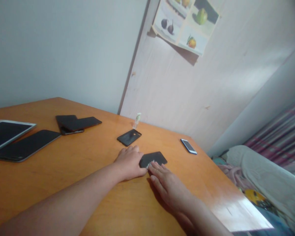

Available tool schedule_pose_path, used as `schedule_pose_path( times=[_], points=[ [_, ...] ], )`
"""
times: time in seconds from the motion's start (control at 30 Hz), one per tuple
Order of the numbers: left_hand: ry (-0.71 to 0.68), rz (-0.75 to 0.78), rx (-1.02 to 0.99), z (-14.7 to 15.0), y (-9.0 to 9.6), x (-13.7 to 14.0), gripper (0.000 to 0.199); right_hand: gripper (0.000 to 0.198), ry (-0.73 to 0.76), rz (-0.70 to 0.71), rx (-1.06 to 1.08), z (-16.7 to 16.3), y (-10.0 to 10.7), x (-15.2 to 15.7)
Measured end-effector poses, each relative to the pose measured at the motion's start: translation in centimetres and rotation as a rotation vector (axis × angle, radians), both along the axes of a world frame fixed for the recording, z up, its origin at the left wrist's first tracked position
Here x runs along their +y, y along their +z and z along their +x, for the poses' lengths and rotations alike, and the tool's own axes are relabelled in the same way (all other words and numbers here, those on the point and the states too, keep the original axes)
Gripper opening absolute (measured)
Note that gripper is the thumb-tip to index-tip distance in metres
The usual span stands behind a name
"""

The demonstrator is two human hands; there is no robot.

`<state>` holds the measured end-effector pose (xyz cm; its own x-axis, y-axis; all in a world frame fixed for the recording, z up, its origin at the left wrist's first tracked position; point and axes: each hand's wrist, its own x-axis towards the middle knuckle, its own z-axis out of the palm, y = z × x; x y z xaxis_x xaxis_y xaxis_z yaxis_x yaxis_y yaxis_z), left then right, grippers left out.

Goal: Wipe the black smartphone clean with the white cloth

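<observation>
A dark smartphone (pixel 154 158) lies flat on the wooden table in front of me. My left hand (pixel 130 162) grips its left end, thumb on the near side and fingers curled over the far side. My right hand (pixel 166 182) rests with fingers stretched out flat, fingertips touching the phone's near edge. A small whitish patch (pixel 151 162) shows at those fingertips; I cannot tell whether it is a wipe or liquid. Just beyond sits an empty black phone case (pixel 129 137), with a small clear bottle (pixel 137 120) standing behind it.
To the left lie a white-framed tablet (pixel 12 128), a dark tablet (pixel 27 146) and dark phones (pixel 82 123) overlapping each other. A white-faced phone (pixel 188 146) lies near the right edge of the wooden table (pixel 100 203). Past that edge is a bed with bedding (pixel 258 170).
</observation>
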<state>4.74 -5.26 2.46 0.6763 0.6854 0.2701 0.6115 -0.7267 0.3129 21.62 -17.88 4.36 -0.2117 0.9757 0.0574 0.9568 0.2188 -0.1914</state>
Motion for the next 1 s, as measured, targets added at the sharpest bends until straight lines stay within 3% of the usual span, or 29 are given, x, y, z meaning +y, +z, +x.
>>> schedule_pose_path(
  times=[0.13,0.2,0.37,0.43,0.63,0.7,0.87,0.93,1.0],
  points=[
    [-0.027,0.032,0.007,-0.1,-0.1,0.2,0.046,0.051,-0.216,0.011,-0.064,3.2,-0.5,1.2],
    [-0.036,0.044,0.006,-0.2,-0.2,0.3,0.045,0.051,-0.261,0.032,-0.080,3.0,-0.7,1.6],
    [-0.052,0.057,0.001,-0.3,-0.4,0.3,0.043,0.051,-0.051,0.043,-0.002,-1.5,-0.2,0.7],
    [-0.054,0.055,0.007,-0.3,-0.5,0.3,0.043,0.050,0.003,0.011,0.007,-1.6,0.0,0.6],
    [-0.043,0.022,0.005,-0.1,-1.1,0.8,0.052,0.052,-0.305,0.021,-0.099,2.3,-0.6,2.4],
    [-0.034,0.000,-0.011,0.0,-1.3,1.0,0.065,0.052,-0.283,0.042,-0.079,1.2,-0.7,2.5],
    [-0.041,-0.039,-0.030,-0.2,-1.5,1.2,0.086,0.051,-0.021,0.014,0.079,-3.3,-0.2,1.5],
    [-0.041,-0.042,-0.034,-0.2,-1.6,1.3,0.090,0.050,-0.022,-0.013,0.092,-2.5,-0.1,1.7],
    [-0.035,-0.050,-0.035,-0.1,-1.7,1.3,0.095,0.050,-0.117,-0.023,0.045,-0.2,-0.2,2.6]
  ],
)
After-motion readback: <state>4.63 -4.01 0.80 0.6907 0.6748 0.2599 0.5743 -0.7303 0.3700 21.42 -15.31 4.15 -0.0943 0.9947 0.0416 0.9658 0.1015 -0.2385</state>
